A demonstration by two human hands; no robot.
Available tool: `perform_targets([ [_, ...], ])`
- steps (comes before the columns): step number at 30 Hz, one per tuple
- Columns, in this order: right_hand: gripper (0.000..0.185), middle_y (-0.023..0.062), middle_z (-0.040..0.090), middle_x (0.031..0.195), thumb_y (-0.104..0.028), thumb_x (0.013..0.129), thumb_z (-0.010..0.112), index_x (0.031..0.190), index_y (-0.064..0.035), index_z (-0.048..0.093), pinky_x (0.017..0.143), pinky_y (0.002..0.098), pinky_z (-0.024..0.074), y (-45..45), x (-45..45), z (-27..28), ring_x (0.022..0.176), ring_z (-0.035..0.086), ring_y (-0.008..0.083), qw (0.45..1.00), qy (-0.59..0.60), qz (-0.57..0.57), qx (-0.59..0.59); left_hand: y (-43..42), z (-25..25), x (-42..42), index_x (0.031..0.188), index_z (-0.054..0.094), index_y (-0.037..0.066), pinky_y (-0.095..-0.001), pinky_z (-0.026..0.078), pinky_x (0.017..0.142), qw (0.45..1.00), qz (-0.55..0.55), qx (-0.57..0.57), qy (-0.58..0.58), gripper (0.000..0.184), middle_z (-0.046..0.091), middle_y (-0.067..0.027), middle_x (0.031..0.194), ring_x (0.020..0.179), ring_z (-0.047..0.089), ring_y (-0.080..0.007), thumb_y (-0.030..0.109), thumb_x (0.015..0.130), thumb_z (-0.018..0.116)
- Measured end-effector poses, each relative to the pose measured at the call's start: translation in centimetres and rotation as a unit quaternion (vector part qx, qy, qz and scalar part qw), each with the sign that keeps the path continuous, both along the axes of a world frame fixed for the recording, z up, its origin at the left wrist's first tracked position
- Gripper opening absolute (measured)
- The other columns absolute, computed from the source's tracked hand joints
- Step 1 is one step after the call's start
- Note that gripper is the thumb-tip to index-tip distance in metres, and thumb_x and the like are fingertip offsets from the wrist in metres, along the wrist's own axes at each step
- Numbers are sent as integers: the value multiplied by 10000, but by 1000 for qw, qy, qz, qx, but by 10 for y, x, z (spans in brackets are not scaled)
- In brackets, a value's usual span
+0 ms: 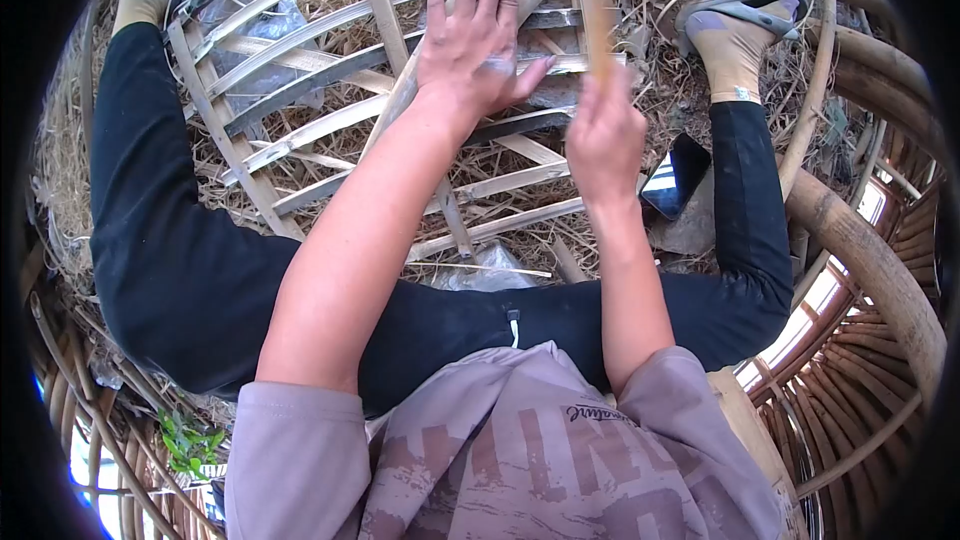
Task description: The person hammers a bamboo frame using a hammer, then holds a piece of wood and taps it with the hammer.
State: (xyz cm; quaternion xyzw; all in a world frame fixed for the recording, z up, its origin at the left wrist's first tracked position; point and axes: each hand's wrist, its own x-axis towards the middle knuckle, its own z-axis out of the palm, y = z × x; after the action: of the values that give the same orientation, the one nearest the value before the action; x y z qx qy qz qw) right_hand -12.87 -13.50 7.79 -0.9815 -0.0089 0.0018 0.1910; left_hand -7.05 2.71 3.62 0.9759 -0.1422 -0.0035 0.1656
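My left hand (472, 58) lies flat, fingers stretched forward and thumb out to the side, on a lattice panel (300, 120) of split bamboo strips. The panel lies on the ground between my legs, its curved strips crossed by several straight ones. In my right hand (607, 145) is a hammer (599, 30), gripped by its wooden handle, with the dark head at the far end. The hammer is smeared by motion over the panel's right side. Whether its head touches a strip I cannot tell.
Dry straw (665, 90) covers the ground. A dark phone (677, 177) lies to the right of my right wrist. Clear plastic (490, 268) shows near my lap and under the panel. Thick bamboo poles (860, 260) and a slatted bamboo structure (860, 390) stand at the right.
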Motion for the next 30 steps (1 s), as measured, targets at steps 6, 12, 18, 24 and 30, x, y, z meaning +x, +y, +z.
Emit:
perform_targets([
  [6,187,86,645,701,-163,1071,527,1166,-5,496,511,364,526,-1,-12,0,530,642,238,962,-256,-12,94,1,0,-2,1673,122,227,-667,174,1231,1000,4,1,-12,1074,260,-284,1643,1550,217,-429,576,820,674],
  [12,325,163,689,717,-130,981,664,1265,-14,557,529,444,550,0,-1,3,603,710,357,989,-123,83,19,0,-12,-3,1662,186,205,-656,164,1239,998,10,-67,-14,1017,258,-270,1650,1551,216,-421,596,846,651],
  [18,303,202,683,782,-159,1025,620,1263,19,563,601,429,567,1,19,66,694,733,372,990,-79,60,99,3,1,2,1681,54,235,-669,95,1242,997,-9,-18,72,1128,226,-254,1675,1576,133,-422,609,810,666],
  [24,235,177,676,786,-144,1013,634,1190,7,601,579,417,557,-64,32,60,674,710,362,970,-129,208,5,1,-22,-5,1599,307,-6,-606,151,1253,999,23,29,0,1075,223,-186,1697,1576,206,-328,729,854,552],
  [30,231,109,646,782,-165,919,730,1070,-29,621,555,407,534,-107,87,47,645,674,307,924,-75,361,-103,1,-23,-1,1597,320,-2,-607,173,1247,1000,25,15,-5,1076,251,-185,1688,1563,246,-322,722,839,563],
])
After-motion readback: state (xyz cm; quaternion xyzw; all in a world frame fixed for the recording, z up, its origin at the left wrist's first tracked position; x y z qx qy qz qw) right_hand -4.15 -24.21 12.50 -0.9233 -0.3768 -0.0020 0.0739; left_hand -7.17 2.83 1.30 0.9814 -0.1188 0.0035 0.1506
